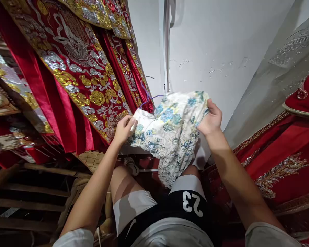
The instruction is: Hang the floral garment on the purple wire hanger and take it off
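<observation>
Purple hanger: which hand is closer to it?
Left. The left hand is close beside the purple hanger; the right hand is farther, at the flowery cloth's other side.

White wall (216,41) (marked in places); slatted wooden furniture (33,205) lower left.

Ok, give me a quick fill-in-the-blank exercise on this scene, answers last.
1. The left hand and right hand both hold a garment with a ____ pattern.
2. The number on the shorts is ____.
3. The embroidered hanging on the picture's left carries silver and ____ motifs on red.

Missing words: floral; 23; gold.
</observation>
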A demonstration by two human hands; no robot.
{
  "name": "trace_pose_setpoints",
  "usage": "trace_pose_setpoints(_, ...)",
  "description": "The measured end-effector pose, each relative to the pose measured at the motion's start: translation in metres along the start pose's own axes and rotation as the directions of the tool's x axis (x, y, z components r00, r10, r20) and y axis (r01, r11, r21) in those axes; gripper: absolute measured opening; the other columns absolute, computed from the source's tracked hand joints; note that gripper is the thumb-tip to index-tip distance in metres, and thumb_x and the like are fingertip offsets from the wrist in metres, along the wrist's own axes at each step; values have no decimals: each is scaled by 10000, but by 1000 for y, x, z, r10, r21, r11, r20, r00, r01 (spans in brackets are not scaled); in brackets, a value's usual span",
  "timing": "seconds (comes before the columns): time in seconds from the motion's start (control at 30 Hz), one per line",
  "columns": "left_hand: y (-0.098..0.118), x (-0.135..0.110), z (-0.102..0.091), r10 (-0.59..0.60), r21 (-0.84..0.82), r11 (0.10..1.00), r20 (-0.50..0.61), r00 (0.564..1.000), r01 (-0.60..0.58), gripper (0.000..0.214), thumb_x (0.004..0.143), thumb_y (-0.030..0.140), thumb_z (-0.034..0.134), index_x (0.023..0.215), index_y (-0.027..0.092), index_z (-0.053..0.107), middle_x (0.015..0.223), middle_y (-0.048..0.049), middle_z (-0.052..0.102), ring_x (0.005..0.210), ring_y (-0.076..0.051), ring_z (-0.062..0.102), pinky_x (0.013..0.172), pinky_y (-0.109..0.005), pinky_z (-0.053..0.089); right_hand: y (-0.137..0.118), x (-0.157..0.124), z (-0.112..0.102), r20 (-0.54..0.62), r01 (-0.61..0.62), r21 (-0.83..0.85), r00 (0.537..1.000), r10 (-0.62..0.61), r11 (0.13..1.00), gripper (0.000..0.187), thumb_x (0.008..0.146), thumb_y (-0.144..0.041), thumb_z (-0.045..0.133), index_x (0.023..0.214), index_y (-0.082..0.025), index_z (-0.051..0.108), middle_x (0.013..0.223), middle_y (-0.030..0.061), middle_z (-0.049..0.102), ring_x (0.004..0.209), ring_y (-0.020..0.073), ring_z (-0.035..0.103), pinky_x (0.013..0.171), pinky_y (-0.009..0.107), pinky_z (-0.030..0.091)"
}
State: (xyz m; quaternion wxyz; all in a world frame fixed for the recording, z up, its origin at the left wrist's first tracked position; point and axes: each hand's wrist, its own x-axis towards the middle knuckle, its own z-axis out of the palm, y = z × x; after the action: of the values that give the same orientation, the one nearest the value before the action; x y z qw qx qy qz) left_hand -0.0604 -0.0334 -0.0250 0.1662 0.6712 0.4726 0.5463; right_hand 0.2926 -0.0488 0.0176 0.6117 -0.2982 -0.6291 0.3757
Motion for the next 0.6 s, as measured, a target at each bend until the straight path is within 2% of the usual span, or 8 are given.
trace_pose_setpoints(0.07,-1,1,10,-21,65,998,-79,997,26,289,872,448,556,788,177,610,764,-28,609,784,-199,577,737,-306,463,-23,-18,24,242,14,-63,970,1,998,777,899,-742,401,1362,-162,630,1183,158,709,1201,352,634,982,537,515)
trace_pose_setpoints(0.1,-2,-2,16,-45,65,996,-142,989,55,280,888,428,520,757,187,576,752,-34,595,787,-209,574,732,-327,465,-32,-30,35,428,40,-84,904,0,996,744,884,-731,471,1352,-180,646,1206,145,709,1220,340,629,1001,515,513)
trace_pose_setpoints(0.17,-4,-10,30,-102,11,994,-254,962,108,236,901,400,481,768,214,541,809,-63,610,861,-245,590,751,-379,482,-43,-58,52,752,148,-130,659,0,980,631,843,-646,646,1323,-238,680,1308,114,686,1274,315,609,1054,468,497)
trace_pose_setpoints(0.23,-4,-20,46,-136,-32,991,-289,948,132,189,887,398,492,788,239,515,853,-74,617,911,-264,603,760,-410,501,-42,-79,62,820,303,-219,572,6,927,585,846,-496,729,1384,-287,638,1469,100,591,1367,299,544,1137,466,438)
trace_pose_setpoints(0.33,9,-33,73,-174,-194,971,-181,968,138,246,864,411,474,704,240,398,757,-44,546,795,-227,595,747,-396,528,-16,-88,67,661,446,-457,749,-42,769,840,844,-338,743,1592,-328,361,1667,92,326,1526,324,322,1239,546,280)
trace_pose_setpoints(0.43,35,-43,97,-133,-592,791,81,988,155,379,802,405,535,635,214,254,692,-25,435,675,-172,518,774,-388,533,26,-82,66,564,478,-622,823,-68,620,1140,753,-270,786,1658,-325,95,1706,99,198,1560,372,196,1259,606,165)
trace_pose_setpoints(0.5,52,-49,108,-60,-739,644,208,976,197,449,724,360,636,593,200,238,726,-30,450,692,-157,521,795,-379,528,50,-80,63,528,477,-683,846,-78,553,1172,722,-248,770,1663,-281,71,1625,147,343,1479,395,330,1214,602,250)
trace_pose_setpoints(0.6,58,-54,111,-33,-741,633,265,964,225,338,636,297,748,593,178,434,964,-64,605,894,-196,615,876,-368,523,65,-84,50,438,418,-761,895,-83,496,1037,721,-294,746,1635,-240,258,1313,162,587,1193,385,539,1022,530,434)
